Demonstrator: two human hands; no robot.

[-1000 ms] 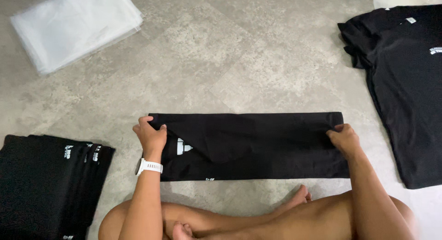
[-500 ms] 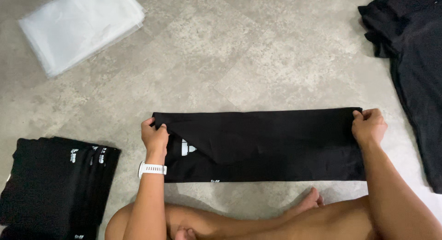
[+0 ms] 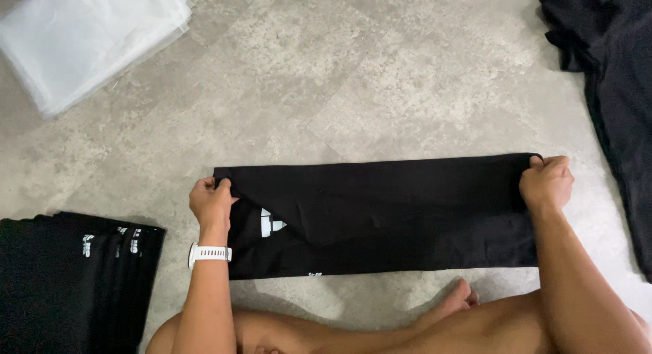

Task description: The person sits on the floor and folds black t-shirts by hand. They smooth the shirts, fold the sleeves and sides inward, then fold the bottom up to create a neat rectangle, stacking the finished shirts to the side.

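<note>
Where the grey mottled floor [image 3: 380, 75] fills the head view, it bears every other item, the person sitting at its near edge with bare legs [image 3: 380, 330] folded below the work. Largest upon it is the folded black garment [image 3: 394, 215], laid flat as a long band directly in front of the person; its long axis runs left to right across the view, so each short end lies under one hand and neither hand is nearer the cloth than the other. Next in size, a heap of loose black garments [image 3: 611, 75] lies well apart at the upper right, a stack of folded black shirts [image 3: 68, 279] sits at the lower left just beside the left forearm, and a pile of clear plastic bags [image 3: 88, 38] rests at the upper left. At the band's left end, the left hand [image 3: 212, 203] closes its fingers over the far corner, pinching the cloth. At the opposite end, the right hand [image 3: 547, 183] likewise clamps the far right corner between fingers and thumb. A white wristwatch [image 3: 209, 253] circles the left wrist. Smallest are the pale printed marks [image 3: 272, 225] showing on the garment near the left hand, beside a diagonal fold edge.
</note>
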